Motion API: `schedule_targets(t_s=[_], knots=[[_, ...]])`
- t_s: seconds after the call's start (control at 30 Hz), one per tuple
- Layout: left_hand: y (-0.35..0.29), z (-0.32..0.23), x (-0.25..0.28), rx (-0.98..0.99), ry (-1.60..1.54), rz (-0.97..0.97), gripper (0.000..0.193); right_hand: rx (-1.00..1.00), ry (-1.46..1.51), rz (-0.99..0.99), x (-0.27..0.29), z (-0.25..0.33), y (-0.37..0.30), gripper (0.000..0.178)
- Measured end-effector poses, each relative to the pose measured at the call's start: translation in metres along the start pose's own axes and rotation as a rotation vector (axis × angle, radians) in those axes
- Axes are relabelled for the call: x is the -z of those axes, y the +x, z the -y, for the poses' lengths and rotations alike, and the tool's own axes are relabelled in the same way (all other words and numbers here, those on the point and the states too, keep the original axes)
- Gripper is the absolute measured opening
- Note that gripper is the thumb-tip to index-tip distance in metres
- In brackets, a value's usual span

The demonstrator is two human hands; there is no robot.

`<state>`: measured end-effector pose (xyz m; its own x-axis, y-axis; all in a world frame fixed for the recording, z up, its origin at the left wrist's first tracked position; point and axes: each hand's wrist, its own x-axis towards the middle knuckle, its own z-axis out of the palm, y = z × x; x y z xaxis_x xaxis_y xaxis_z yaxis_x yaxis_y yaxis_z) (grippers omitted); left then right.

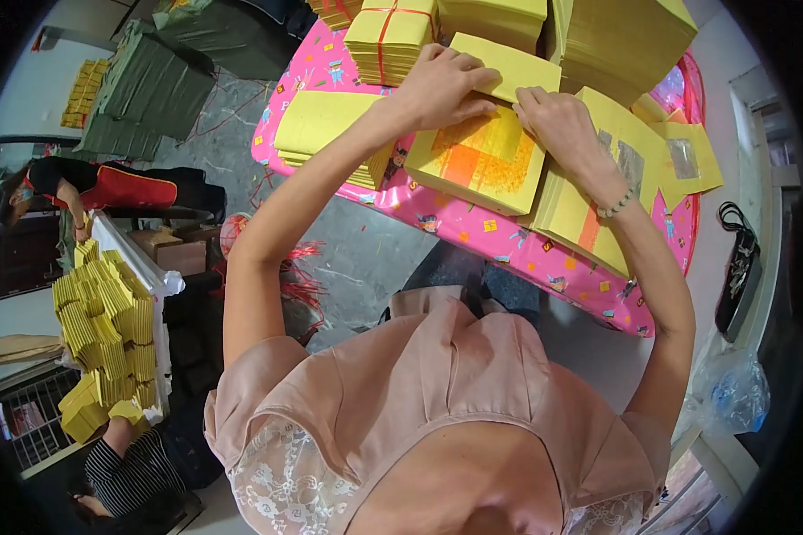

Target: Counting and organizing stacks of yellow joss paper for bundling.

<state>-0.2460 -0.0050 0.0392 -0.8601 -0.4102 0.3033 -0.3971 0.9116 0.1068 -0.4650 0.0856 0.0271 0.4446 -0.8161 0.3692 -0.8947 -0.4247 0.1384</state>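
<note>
My left hand point(443, 85) grips the left end of a stack of yellow paper point(507, 64), with its fingers curled over the top. My right hand point(567, 129) has its bent fingers on the near right edge of the same stack. Just below my hands lies a thicker yellow paper stack point(482, 165) with an orange printed patch on top. To its right is another yellow stack point(567, 201) with silver foil and an orange stripe, partly under my right forearm. Folded yellow sheets point(326, 129) lie left of my left wrist.
A pink patterned cloth point(509, 236) covers the table. Beyond my hands stand a bundle tied with red string point(388, 40) and tall yellow stacks point(620, 49). Two people work at left beside a table of yellow bundles point(107, 312). Red strings point(303, 276) trail near the floor.
</note>
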Motion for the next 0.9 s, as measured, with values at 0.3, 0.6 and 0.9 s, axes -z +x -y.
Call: schedule_targets(t_s=[0.3,0.6,0.9], knots=[[-0.004,0.007,0.021,-0.098,0.22,-0.308,0.041,-0.02,0.014,-0.197,0.04,0.017,0.018,0.014],[-0.143,0.029,0.066,0.139,0.26,-0.432,0.039,0.293,0.101,-0.45,0.021,0.085,0.083,0.021],[-0.229,0.044,0.033,0.303,0.214,-0.304,0.046,0.428,0.201,-0.055,-0.029,0.147,0.107,0.011]])
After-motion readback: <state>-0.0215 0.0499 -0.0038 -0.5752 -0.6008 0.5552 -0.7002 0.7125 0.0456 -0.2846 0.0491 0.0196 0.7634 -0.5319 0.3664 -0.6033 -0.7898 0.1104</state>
